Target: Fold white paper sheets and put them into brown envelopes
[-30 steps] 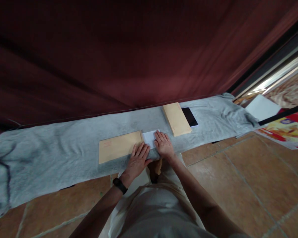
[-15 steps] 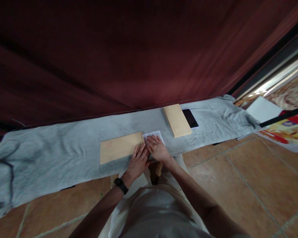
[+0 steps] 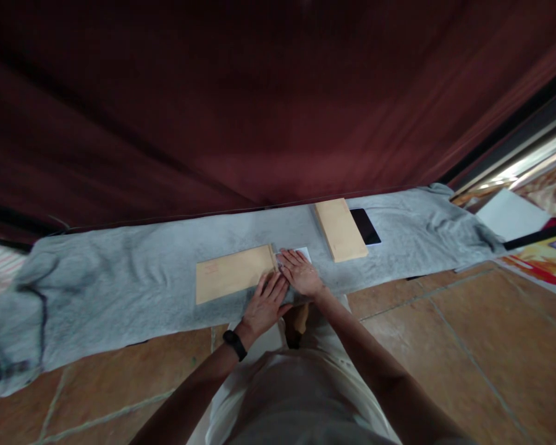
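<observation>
Cloth edges: the gray cloth (image 3: 134,278) ran as a long band across the middle of the frame, its far edge along the red curtain (image 3: 241,111), its near edge above the tiled floor (image 3: 426,358).
Room at left: a broad, wrinkled stretch of cloth reached from the envelope (image 3: 231,274) to the left of the frame.
Room at right: a narrower strip of cloth lay between the paper (image 3: 304,253) and the envelope stack (image 3: 341,230), right of center; a dark tablet (image 3: 368,227) lay just beside the stack's right edge.
Envelope: it lay flat at center, slightly left, tilted up toward the right, its right end beside the paper.
Paper: white, at center, mostly covered; its upper right corner showed. Whether any of it was inside the envelope could not be told.
Left hand (image 3: 265,306): palm down, unclenched, fingers slightly apart, fingertips at the envelope's lower right corner, pinching nothing visible.
Right hand (image 3: 300,275): laid flat over the paper, fingers extended and close together, tips near the envelope's right end, just beside the left fingertips; whether the hands touched was unclear.
</observation>
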A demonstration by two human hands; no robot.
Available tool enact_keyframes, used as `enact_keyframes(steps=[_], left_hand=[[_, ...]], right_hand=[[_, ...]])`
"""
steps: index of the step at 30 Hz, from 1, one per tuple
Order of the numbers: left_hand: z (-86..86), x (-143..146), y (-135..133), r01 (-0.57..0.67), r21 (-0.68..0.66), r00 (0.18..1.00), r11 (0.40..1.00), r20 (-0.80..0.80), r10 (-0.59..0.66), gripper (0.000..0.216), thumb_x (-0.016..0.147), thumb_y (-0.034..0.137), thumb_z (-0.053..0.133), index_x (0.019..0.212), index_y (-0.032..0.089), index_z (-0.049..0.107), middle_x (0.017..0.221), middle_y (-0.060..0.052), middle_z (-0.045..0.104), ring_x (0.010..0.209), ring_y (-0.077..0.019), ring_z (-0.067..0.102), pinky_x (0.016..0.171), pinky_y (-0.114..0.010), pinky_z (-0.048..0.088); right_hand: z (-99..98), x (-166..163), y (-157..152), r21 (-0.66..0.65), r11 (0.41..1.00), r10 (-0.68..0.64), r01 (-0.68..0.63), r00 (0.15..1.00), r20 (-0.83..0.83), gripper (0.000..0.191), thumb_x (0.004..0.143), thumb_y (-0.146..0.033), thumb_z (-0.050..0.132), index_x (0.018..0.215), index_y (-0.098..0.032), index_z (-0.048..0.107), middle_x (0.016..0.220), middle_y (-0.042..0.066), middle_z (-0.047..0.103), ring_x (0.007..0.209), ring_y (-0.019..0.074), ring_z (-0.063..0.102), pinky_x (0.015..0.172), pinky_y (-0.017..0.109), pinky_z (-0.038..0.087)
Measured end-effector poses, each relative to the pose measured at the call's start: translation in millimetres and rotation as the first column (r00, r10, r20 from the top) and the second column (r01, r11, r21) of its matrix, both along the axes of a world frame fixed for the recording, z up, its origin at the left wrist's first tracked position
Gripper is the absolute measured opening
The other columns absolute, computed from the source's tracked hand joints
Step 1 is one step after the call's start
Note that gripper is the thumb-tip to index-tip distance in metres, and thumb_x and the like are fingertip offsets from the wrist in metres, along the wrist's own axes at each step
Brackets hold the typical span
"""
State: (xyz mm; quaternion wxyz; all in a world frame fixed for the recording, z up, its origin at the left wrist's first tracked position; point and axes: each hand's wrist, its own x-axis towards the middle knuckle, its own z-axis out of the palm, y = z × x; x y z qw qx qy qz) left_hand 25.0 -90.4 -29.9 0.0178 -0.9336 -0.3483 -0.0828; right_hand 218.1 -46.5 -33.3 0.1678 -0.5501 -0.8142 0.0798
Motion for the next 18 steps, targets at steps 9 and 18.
enact_keyframes(steps=[9, 18], left_hand=[[-3.7, -1.3, -0.9, 0.022, 0.087, 1.0, 0.996, -0.004, -0.021, 0.059, 0.102, 0.05, 0.046, 0.148, 0.013, 0.051, 0.155, -0.014, 0.05, 0.15, -0.0287, 0.037, 0.128, -0.053, 0.021], [4.4, -3.9, -1.5, -0.038, 0.036, 0.994, 0.999, 0.1, 0.034, 0.054, 0.102, 0.046, 0.048, 0.147, 0.016, 0.051, 0.15, -0.014, 0.055, 0.149, -0.0304, 0.039, 0.127, -0.057, 0.019]], right_hand=[[-13.8, 37.4, -33.8, 0.022, 0.984, -0.179, 0.178, 0.984, 0.003, 0.05, 0.106, -0.03, 0.037, 0.153, -0.015, 0.046, 0.159, 0.01, 0.044, 0.148, 0.0271, 0.041, 0.125, 0.048, 0.027], [-8.8, 34.8, -46.9, -0.028, 0.971, -0.237, 0.237, 0.945, -0.227, 0.048, 0.103, -0.026, 0.039, 0.146, -0.012, 0.054, 0.154, 0.015, 0.051, 0.147, 0.0273, 0.042, 0.124, 0.05, 0.031]])
